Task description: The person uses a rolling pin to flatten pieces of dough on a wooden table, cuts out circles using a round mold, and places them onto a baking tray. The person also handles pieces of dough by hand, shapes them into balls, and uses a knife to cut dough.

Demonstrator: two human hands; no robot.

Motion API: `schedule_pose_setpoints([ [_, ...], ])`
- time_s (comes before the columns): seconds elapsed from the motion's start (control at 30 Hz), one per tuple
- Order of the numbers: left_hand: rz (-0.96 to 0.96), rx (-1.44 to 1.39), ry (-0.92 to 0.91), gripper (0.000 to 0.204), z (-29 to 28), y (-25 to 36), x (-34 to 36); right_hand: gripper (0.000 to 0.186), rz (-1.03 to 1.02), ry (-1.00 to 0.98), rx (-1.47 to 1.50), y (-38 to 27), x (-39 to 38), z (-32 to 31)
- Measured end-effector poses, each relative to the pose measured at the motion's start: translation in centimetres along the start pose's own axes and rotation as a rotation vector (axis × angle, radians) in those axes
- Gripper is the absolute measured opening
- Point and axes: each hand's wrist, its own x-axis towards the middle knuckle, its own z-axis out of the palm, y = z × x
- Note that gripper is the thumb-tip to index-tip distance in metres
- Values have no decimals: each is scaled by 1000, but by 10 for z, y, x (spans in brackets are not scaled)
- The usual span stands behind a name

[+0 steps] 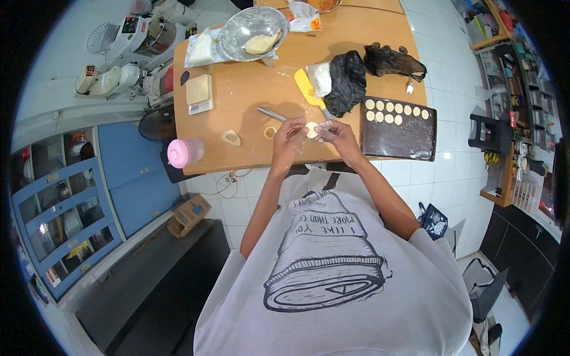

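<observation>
A small pale dough piece (312, 130) with a crimped, wavy edge is held up between my two hands over the table's near edge. My left hand (287, 140) pinches its left side, and the fingers of my right hand (338, 140) close on its right side. Just left of my left hand, a round cutter (270, 132) lies on the table, with a dough scrap (231, 137) farther left. A metal rod (271, 114) lies beyond my left hand. To the right, a dark baking tray (399, 143) bears several round dough discs (389, 108) in rows along its far side.
A yellow spatula (305, 86), a white bag (321, 79) and black plastic bags (347, 83) lie beyond my hands. Farther back stands a steel bowl (240, 21) with a dough lump (262, 43). A kitchen scale (199, 95) and pink-lidded jar (180, 153) are at left.
</observation>
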Motion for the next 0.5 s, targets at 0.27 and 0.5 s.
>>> schedule_pose_setpoints([
  [0.27, -47, -148, -60, 27, 59, -7, 3, 23, 56, 73, -10, -17, -28, -51],
  [0.5, -120, -127, -212, 25, 88, -12, 19, 24, -5, 292, 157, -20, -48, -69],
])
